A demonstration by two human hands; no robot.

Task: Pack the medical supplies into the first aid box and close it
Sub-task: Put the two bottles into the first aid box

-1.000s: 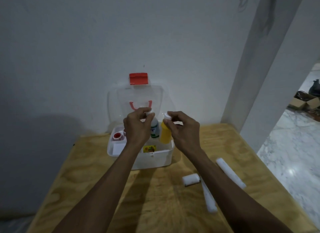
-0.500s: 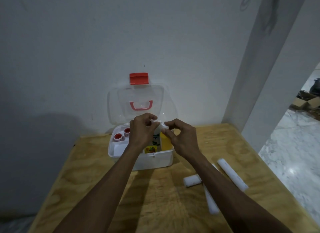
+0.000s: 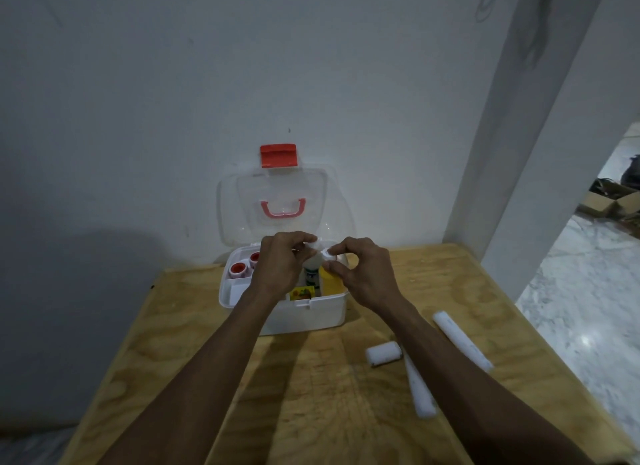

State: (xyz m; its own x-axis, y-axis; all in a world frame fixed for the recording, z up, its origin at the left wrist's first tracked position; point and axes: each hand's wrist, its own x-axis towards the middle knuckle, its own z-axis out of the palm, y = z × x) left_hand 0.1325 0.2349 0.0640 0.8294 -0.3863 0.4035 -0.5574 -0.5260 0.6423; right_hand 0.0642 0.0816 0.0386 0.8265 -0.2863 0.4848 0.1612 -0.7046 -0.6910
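The white first aid box (image 3: 311,314) stands open at the back of the wooden table, its clear lid (image 3: 277,201) with a red latch leaning on the wall. My left hand (image 3: 280,267) pinches the cap of a white bottle (image 3: 311,267) standing inside the box. My right hand (image 3: 367,274) pinches the white cap of a yellow bottle (image 3: 330,282) beside it. Two red-capped containers (image 3: 239,269) sit in the box's left part. A small yellow packet (image 3: 303,293) shows at the front. A short white bandage roll (image 3: 383,353) and two long white rolls (image 3: 462,340) lie on the table to the right.
The plywood table (image 3: 311,395) ends at a wall behind and a white pillar (image 3: 540,153) at its back right corner. Right of the table is a marble floor (image 3: 588,308) with cardboard boxes (image 3: 613,201) further off.
Both hands have lowered the white and yellow bottles down into the box, and the lid's red handle is now uncovered.
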